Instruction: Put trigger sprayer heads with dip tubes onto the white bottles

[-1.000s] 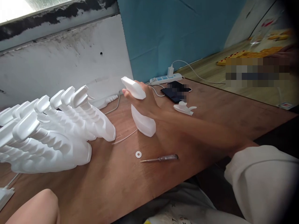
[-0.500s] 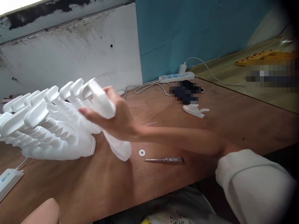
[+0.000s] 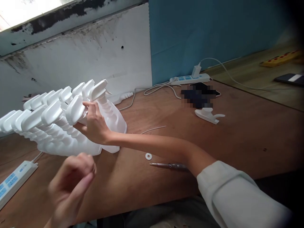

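Observation:
My right hand is wrapped round the neck of a white spray bottle, just under its trigger head. That bottle stands at the near right end of rows of white spray bottles. Beside it, farther back, another spray bottle stands upright. My left hand is in the air in front of the rows, touching nothing, with curled fingers and no object visible in it. A loose white trigger head lies on the table at the right.
On the brown table lie a screwdriver, a white washer and a thin white tube. Power strips stand at the left and back, with cables. A phone lies partly blurred out.
The spray bottle in my right hand has gone from raised and tilted to standing at the end of the front row. My left hand has risen into view. The view has shifted left.

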### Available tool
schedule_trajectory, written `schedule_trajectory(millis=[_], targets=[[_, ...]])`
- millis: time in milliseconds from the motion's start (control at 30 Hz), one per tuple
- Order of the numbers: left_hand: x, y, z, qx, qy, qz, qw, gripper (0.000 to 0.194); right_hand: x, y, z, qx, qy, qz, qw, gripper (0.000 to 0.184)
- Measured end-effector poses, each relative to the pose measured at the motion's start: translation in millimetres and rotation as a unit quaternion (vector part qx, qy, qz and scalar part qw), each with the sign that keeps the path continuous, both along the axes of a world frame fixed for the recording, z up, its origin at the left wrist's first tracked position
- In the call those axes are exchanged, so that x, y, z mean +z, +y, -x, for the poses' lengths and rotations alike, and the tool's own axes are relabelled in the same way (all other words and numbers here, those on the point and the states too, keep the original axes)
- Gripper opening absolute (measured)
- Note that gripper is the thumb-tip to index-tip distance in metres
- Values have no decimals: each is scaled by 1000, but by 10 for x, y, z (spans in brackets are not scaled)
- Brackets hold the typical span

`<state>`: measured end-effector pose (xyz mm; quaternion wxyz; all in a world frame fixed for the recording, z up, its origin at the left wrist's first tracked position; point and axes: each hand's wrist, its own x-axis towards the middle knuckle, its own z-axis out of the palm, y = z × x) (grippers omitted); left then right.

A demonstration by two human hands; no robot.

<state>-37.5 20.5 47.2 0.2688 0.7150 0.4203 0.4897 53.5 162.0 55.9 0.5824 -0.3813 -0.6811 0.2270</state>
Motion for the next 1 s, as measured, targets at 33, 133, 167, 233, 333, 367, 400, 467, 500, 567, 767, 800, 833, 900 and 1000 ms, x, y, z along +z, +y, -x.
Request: schedule_trajectory(millis=[33, 133, 167, 233, 333, 367, 400, 467, 500, 567, 767, 800, 833, 900, 1000], targets=[[-80, 125, -43, 19, 35, 2, 999, 11, -34, -15, -5, 2, 2, -9, 1000, 67], [-354, 379, -95, 83, 235, 11, 968, 6, -193, -47, -38, 11, -1, -64, 998, 68], [-434, 412, -95, 94, 312, 7, 946, 5, -256, -53, -56, 14, -6, -90, 996, 66], [-551, 417, -97, 114, 444, -19, 889, 15, -375, -66, -101, 18, -24, -139, 990, 61], [-620, 361, -134, 132, 559, -43, 817, 26, -501, -88, -166, 16, -59, -178, 982, 57], [-626, 348, -157, 127, 579, -36, 805, 27, -526, -93, -178, 16, -70, -181, 981, 57], [-627, 342, -182, 121, 594, -24, 795, 29, -543, -94, -183, 17, -79, -180, 980, 58], [-629, 353, -232, 117, 616, 12, 779, 31, -561, -81, -169, 22, -85, -180, 980, 59], [-632, 368, -253, 119, 625, 32, 771, 32, -564, -66, -151, 26, -83, -183, 979, 59], [-640, 405, -282, 126, 639, 65, 756, 34, -567, -25, -105, 28, -75, -188, 979, 59], [-656, 458, -263, 115, 646, 101, 748, 37, -620, -47, -149, 35, -56, -191, 979, 69], [-658, 455, -255, 115, 647, 105, 746, 37, -647, -92, -213, 37, -56, -198, 978, 70], [-662, 449, -250, 113, 649, 108, 745, 37, -682, -142, -292, 35, -60, -201, 977, 71], [-675, 437, -247, 107, 651, 110, 743, 38, -768, -229, -476, 16, -67, -194, 979, 71], [-699, 426, -261, 99, 650, 107, 746, 43, -911, -245, -738, -53, -74, -129, 987, 82]])
